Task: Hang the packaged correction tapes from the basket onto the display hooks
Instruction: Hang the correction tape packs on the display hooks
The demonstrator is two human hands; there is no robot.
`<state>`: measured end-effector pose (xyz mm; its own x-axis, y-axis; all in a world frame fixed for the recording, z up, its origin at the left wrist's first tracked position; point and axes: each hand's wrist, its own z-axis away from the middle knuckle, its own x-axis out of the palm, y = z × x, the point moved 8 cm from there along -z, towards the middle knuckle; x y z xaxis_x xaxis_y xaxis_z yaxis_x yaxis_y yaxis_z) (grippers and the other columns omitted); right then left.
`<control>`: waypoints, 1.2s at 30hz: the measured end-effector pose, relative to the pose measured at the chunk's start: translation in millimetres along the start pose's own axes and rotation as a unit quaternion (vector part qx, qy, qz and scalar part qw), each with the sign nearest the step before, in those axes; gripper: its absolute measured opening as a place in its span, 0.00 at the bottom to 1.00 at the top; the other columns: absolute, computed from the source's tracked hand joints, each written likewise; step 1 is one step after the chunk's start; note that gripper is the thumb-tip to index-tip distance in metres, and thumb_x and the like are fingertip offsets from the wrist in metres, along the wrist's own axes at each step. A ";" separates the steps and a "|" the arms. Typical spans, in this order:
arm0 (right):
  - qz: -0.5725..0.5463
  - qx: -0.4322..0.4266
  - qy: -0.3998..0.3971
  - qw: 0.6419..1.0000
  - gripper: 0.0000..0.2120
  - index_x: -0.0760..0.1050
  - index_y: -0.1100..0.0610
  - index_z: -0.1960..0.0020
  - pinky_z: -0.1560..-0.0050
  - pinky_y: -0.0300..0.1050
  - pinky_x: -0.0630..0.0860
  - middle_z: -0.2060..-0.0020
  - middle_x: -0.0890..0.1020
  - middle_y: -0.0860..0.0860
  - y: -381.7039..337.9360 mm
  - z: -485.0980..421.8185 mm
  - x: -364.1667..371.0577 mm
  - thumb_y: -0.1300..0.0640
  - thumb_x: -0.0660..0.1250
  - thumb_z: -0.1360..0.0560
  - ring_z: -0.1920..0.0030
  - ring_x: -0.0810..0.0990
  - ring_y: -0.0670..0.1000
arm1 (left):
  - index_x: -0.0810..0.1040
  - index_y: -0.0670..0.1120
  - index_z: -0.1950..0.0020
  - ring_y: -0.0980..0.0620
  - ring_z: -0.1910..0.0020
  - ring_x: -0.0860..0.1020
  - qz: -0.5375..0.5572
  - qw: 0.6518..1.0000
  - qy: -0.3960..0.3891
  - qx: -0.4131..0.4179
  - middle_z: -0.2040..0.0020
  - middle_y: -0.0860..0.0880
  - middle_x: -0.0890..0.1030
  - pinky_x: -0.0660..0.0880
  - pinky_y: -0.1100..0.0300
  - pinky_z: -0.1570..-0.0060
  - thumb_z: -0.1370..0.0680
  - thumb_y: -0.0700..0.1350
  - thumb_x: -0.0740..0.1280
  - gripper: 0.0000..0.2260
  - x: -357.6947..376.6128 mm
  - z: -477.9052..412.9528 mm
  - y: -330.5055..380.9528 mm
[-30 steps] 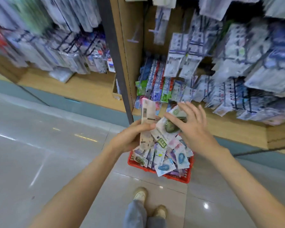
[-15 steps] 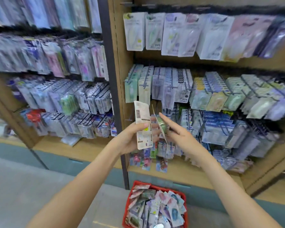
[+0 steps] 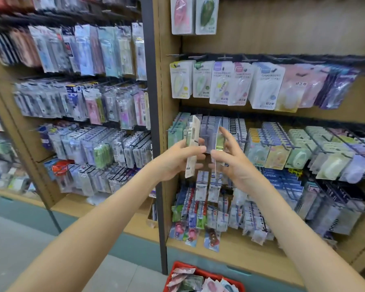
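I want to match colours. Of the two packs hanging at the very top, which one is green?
The right pack: its tape is dark green, while the left pack beside it holds a pink one.

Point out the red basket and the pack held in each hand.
Red basket (image 3: pixel 177 265): head view, back-left rim corner.
Left pack (image 3: pixel 195 131): head view, upper white card.
Right pack (image 3: pixel 218 144): head view, green tape body.

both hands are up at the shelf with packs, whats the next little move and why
Likely bring the clear-fronted pack with the green tape, pinched in the right hand, up to a black metal display hook in the row just behind it and thread its top on. The left hand only holds the cream card-backed packs, and neither pack is on a hook yet.
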<state>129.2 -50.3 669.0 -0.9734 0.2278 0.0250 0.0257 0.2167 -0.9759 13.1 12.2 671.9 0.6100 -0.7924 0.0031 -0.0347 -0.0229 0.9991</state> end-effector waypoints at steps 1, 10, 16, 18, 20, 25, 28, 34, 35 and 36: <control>0.059 -0.024 0.005 0.998 0.34 0.60 0.32 0.28 0.37 0.55 0.74 0.29 0.64 0.43 -12.8 -7.8 -2.7 0.54 0.71 0.25 0.31 0.70 0.52 | 0.69 0.47 0.31 0.47 0.37 0.77 -0.046 0.998 0.032 0.006 0.36 0.46 0.78 0.76 0.50 0.39 0.30 0.51 0.73 0.30 -8.9 -4.4 11.9; 0.458 -0.277 0.154 0.830 0.40 0.55 0.41 0.24 0.34 0.45 0.65 0.38 0.61 0.51 -184.5 -101.9 0.9 0.50 0.73 0.29 0.36 0.64 0.54 | 0.67 0.47 0.34 0.49 0.44 0.75 -0.377 0.853 0.305 0.194 0.41 0.48 0.73 0.75 0.51 0.44 0.32 0.57 0.75 0.32 -111.5 -57.2 186.1; 0.505 -0.337 0.225 0.762 0.40 0.57 0.44 0.24 0.35 0.44 0.66 0.41 0.61 0.52 -254.5 -181.5 7.2 0.50 0.74 0.30 0.37 0.64 0.54 | 0.66 0.44 0.31 0.47 0.40 0.69 -0.433 0.741 0.391 0.331 0.40 0.45 0.71 0.65 0.60 0.46 0.30 0.56 0.75 0.34 -150.1 -87.1 272.1; 0.511 -0.337 0.243 0.753 0.41 0.55 0.45 0.23 0.36 0.45 0.65 0.38 0.62 0.52 -269.9 -206.1 5.8 0.51 0.73 0.29 0.35 0.63 0.55 | 0.65 0.44 0.31 0.47 0.41 0.69 -0.422 0.731 0.399 0.358 0.41 0.45 0.70 0.65 0.62 0.47 0.30 0.56 0.75 0.34 -162.4 -98.9 288.9; 0.529 -0.326 0.264 0.738 0.42 0.50 0.48 0.22 0.39 0.47 0.65 0.33 0.64 0.53 -278.5 -227.6 1.7 0.52 0.72 0.28 0.33 0.61 0.55 | 0.65 0.43 0.31 0.46 0.40 0.69 -0.424 0.722 0.404 0.368 0.41 0.45 0.70 0.64 0.61 0.47 0.30 0.56 0.74 0.34 -170.5 -111.6 300.5; 0.541 -0.305 0.277 0.733 0.43 0.48 0.52 0.22 0.38 0.47 0.65 0.29 0.63 0.52 -285.6 -268.6 -6.6 0.53 0.72 0.27 0.32 0.60 0.55 | 0.63 0.42 0.30 0.44 0.40 0.68 -0.428 0.717 0.400 0.379 0.40 0.44 0.69 0.63 0.60 0.49 0.28 0.56 0.73 0.34 -181.9 -142.7 313.8; 0.543 -0.351 0.277 0.711 0.42 0.50 0.52 0.22 0.43 0.39 0.60 0.29 0.63 0.49 -289.6 -280.6 -0.7 0.55 0.72 0.27 0.33 0.60 0.52 | 0.63 0.43 0.29 0.45 0.39 0.68 -0.416 0.715 0.406 0.388 0.39 0.44 0.69 0.64 0.60 0.48 0.29 0.56 0.73 0.36 -187.8 -154.0 314.5; 0.524 -0.396 0.297 0.693 0.43 0.51 0.50 0.22 0.39 0.40 0.60 0.25 0.60 0.50 -282.8 -287.8 -7.3 0.56 0.73 0.28 0.30 0.58 0.52 | 0.63 0.44 0.29 0.46 0.41 0.68 -0.390 0.713 0.419 0.405 0.40 0.45 0.69 0.66 0.59 0.47 0.30 0.55 0.74 0.35 -193.7 -156.9 315.9; 0.524 -0.398 0.299 0.691 0.43 0.51 0.50 0.22 0.38 0.41 0.60 0.25 0.59 0.51 -281.8 -286.8 -8.5 0.57 0.73 0.28 0.30 0.58 0.52 | 0.63 0.45 0.29 0.47 0.40 0.68 -0.385 0.715 0.419 0.406 0.40 0.46 0.69 0.66 0.59 0.47 0.29 0.56 0.74 0.35 -193.4 -156.1 316.6; 0.522 -0.402 0.302 0.689 0.43 0.51 0.50 0.22 0.36 0.43 0.61 0.25 0.59 0.51 -281.6 -285.7 -9.3 0.56 0.73 0.28 0.29 0.57 0.53 | 0.62 0.45 0.29 0.48 0.40 0.68 -0.384 0.715 0.420 0.406 0.40 0.46 0.69 0.66 0.60 0.48 0.29 0.56 0.73 0.35 -192.5 -155.5 317.4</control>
<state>196.1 157.7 1005.5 -0.0638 0.9585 -0.2779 0.9942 0.0368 -0.1013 7.8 252.3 994.9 0.9442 0.2825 -0.1691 0.3263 -0.8716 0.3659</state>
